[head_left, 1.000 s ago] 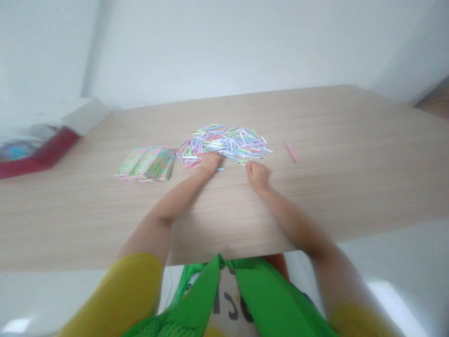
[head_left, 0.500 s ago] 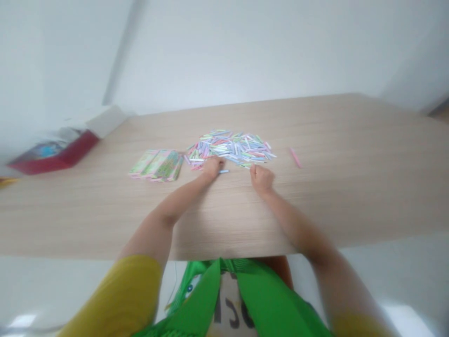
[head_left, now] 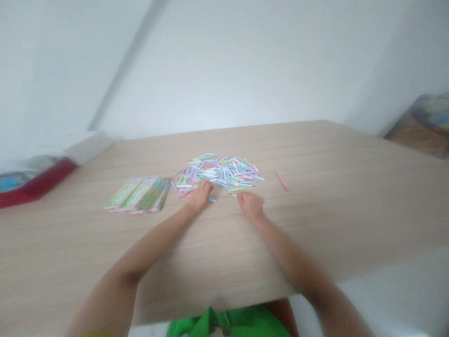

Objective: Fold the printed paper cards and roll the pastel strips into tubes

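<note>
Heap of narrow pastel paper strips (head_left: 217,171) on a pale wood-grain surface (head_left: 326,224). Left hand (head_left: 200,197) and right hand (head_left: 250,206) rest with fingers curled downward at the heap's near edge; whether either pinches a strip cannot be told. Flat green-and-pink paper packets (head_left: 138,195) lie left of the heap; a single pink strip (head_left: 282,180) lies apart on the right.

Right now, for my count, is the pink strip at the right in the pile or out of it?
Out of it: the pink strip lies alone on the wooden table, with bare wood between it and the pile of coloured strips.
</note>
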### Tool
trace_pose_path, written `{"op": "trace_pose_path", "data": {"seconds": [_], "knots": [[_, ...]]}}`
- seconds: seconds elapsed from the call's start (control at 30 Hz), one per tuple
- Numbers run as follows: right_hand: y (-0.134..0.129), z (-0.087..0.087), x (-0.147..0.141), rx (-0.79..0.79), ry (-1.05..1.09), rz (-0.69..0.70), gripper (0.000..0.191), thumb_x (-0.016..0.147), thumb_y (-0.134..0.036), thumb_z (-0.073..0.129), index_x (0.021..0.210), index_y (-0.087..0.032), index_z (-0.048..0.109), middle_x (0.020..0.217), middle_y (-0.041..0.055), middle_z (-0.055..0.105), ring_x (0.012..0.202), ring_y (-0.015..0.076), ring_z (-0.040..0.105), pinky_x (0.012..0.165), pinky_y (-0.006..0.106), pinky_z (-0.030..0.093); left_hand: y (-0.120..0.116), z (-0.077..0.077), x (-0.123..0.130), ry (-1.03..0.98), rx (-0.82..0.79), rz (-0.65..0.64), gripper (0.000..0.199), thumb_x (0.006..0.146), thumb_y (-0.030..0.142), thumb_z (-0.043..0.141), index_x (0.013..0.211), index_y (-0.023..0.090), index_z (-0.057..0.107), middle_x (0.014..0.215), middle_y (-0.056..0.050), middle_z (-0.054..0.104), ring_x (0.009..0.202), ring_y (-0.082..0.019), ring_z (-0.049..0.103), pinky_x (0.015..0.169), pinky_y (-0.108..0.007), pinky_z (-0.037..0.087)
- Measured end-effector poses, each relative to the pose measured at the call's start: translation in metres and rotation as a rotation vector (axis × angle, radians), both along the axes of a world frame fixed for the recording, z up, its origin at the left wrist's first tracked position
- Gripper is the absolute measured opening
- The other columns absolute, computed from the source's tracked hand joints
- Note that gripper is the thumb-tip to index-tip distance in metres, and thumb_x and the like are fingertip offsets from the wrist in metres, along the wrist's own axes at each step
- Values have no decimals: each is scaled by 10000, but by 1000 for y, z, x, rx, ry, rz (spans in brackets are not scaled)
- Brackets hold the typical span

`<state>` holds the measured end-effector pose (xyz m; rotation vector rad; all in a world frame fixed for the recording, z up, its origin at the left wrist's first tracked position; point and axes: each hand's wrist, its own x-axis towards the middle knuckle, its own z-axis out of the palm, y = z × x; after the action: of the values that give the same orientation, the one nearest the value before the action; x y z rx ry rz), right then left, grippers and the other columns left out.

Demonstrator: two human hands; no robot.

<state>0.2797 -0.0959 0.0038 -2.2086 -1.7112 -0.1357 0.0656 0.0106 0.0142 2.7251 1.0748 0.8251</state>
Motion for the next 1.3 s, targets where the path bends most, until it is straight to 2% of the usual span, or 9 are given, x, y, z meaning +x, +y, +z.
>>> {"op": "trace_pose_path", "data": {"seconds": [0.07,0.17,0.23,0.3,0.37,0.5,0.73,1.13,1.3], "knots": [[3,0,-1,-52,14,-3,619,1049,-448,251,893,-171,782,832,146,768,678,189,687,568,272,282,-21,-15,-2,-92,-54,-64,179,928,128,370,964,202,529,995,-102,602,956,-204,576,894,-347,489],[5,1,-3,-75,3,52,637,1049,-454,238,919,-159,787,862,154,773,719,192,700,583,268,291,-50,-34,0,-140,-143,-72,180,910,119,384,1007,210,504,1004,-103,592,917,-201,590,858,-345,496],[3,1,-3,-102,-29,152,632,1047,-459,249,916,-162,791,868,147,777,743,188,702,587,271,287,-62,-38,5,-152,-194,-15,178,904,117,394,1019,201,502,1016,-121,592,930,-216,597,861,-365,495],[2,0,-1,-160,-74,279,610,1037,-479,287,906,-173,798,875,137,781,759,187,698,591,276,278,-66,-36,10,-144,-264,5,172,914,123,388,1011,194,510,1019,-131,609,942,-225,605,870,-377,494],[2,-2,1,-201,-117,355,598,1030,-490,308,907,-179,803,881,133,782,762,188,690,589,282,256,-66,-32,14,-95,-358,-45,160,930,149,388,987,198,529,988,-119,637,937,-226,617,872,-376,495],[3,-7,5,-197,-149,365,603,1034,-471,300,892,-173,805,856,124,779,725,175,661,579,296,197,-64,-26,16,31,-485,-156,120,927,225,454,974,217,564,933,-73,665,897,-223,629,864,-373,490],[1,-6,7,-172,-138,343,590,1021,-419,324,795,-131,787,777,129,759,642,155,591,577,311,155,-59,-33,7,-131,-498,-341,222,991,347,342,1000,197,506,957,-69,616,913,-179,571,881,-326,457],[1,-11,12,-101,-123,292,584,980,-378,329,698,-110,764,660,130,708,575,154,522,573,319,170,-52,-38,8,-111,-507,-427,260,975,413,364,1014,195,502,948,-69,586,910,-196,540,891,-342,429],[-3,-12,12,-87,-150,349,558,966,-390,354,687,-120,755,686,124,719,581,149,513,571,316,156,-52,-38,9,-84,-482,-412,232,979,352,356,1016,189,518,948,-67,598,888,-189,551,857,-336,448]]}}
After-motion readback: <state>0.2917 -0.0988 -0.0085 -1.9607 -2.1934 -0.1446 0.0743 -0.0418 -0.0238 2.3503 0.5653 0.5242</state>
